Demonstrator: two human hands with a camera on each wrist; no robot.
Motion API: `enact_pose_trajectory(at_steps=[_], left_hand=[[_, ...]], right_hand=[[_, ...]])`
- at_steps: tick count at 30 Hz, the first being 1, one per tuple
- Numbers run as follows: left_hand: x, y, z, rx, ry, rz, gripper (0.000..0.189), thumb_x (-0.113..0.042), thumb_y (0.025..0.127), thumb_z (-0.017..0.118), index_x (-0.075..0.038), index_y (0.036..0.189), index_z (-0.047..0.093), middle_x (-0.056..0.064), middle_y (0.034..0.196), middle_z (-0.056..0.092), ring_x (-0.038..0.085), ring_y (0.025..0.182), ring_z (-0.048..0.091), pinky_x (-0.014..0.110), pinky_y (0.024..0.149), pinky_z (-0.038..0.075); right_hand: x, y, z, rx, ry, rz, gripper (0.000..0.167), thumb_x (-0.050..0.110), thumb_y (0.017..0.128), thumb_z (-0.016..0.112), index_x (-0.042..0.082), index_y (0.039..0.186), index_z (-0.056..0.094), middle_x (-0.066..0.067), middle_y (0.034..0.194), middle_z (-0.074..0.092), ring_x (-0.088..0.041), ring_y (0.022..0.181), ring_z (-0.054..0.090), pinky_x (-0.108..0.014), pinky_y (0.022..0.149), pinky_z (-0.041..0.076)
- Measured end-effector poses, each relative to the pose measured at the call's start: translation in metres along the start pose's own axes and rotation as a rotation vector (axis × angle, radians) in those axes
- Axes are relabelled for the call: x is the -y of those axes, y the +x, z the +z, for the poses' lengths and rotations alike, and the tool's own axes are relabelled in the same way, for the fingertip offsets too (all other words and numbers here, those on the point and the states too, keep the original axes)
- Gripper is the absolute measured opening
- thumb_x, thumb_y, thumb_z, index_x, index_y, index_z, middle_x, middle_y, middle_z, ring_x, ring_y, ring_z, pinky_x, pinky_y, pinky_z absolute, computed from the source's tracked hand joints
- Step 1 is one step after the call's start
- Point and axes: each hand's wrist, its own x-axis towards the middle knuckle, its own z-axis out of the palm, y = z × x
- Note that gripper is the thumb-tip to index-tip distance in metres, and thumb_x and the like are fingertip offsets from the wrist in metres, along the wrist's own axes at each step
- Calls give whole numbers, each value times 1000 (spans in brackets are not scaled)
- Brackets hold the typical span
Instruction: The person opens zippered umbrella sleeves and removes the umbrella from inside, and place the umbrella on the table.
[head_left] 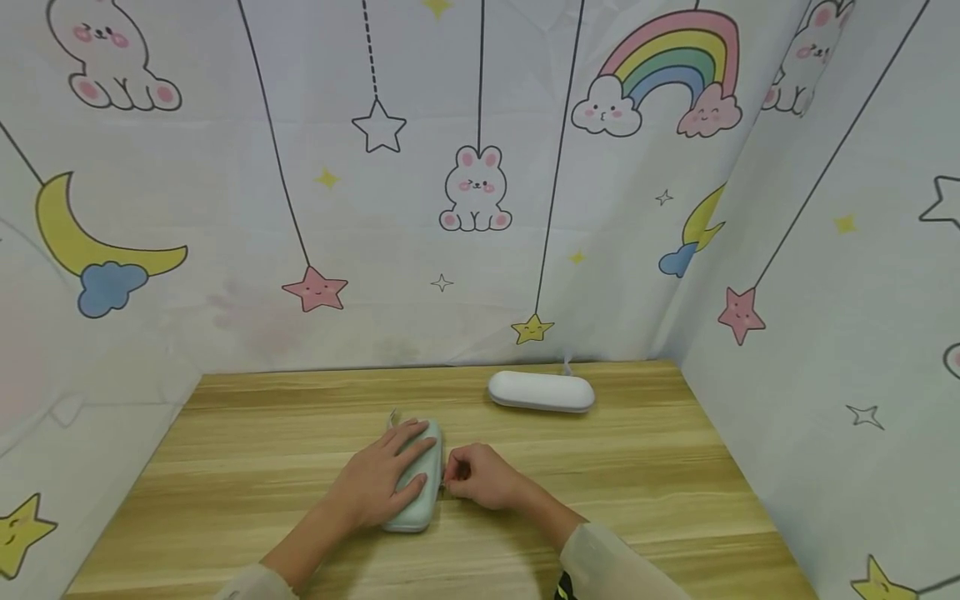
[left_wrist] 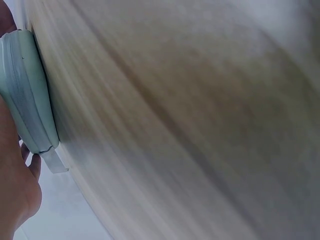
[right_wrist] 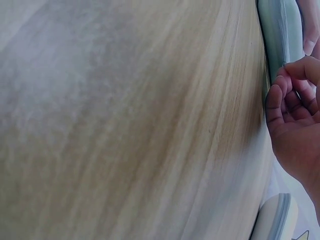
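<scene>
Seen from the head: pressing with the left hand (head_left: 382, 477) on top of a mint-green zip case (head_left: 432, 468), with fingers spread apart. Pinching a zipper pull (head_left: 442, 484), mostly hidden, at the case's right edge with the right hand (head_left: 483, 478), with thumb and fingertips clamped together. Resting flat on a wood-grain table (head_left: 637, 492). Farther back, to the right, a white oblong case (head_left: 541, 392); behind, a printed wall cloth (head_left: 405, 217).

From the left wrist: touching the mint-green zip case close to a pale strap (left_wrist: 54, 162) at one end; cannot tell the finger spacing here.

From the right wrist: pinching at the zipper seam, with the other fingers curled; near the bottom edge, the white oblong case again.
</scene>
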Motion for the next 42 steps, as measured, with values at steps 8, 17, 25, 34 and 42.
enact_pose_trajectory(at_steps=[8,17,25,34,42], left_hand=[[-2,0,-2,22,-7,-16,56,-48,105,58,-23,155,56,2,165,44,25,153,40,48,110,50],[-1,0,-1,12,-20,-20,56,-47,105,59,-23,155,57,3,165,44,27,152,40,51,112,48],[0,0,0,11,-28,-18,56,-47,106,58,-23,156,56,4,165,44,29,152,40,52,112,48],[0,-1,1,19,-35,-22,56,-48,106,58,-23,156,56,4,165,43,28,153,39,52,113,46],[-1,-1,-1,13,-38,-18,56,-46,106,58,-22,155,56,3,165,44,27,153,38,51,114,45]], right_hand=[[-1,-1,1,1,14,-2,13,-1,89,69,11,86,71,12,76,65,0,67,56,-18,64,48],[1,-2,3,-13,13,6,6,2,91,70,7,90,73,12,78,66,1,69,57,-18,64,48],[1,-2,4,-44,-23,5,8,6,97,73,12,92,74,11,82,68,1,74,61,-20,69,53],[8,-2,5,-47,-78,28,7,2,92,76,8,90,74,12,79,67,3,73,61,-18,70,53],[8,-2,5,-33,-119,12,7,1,91,75,8,88,74,14,76,64,4,71,59,-17,69,52]])
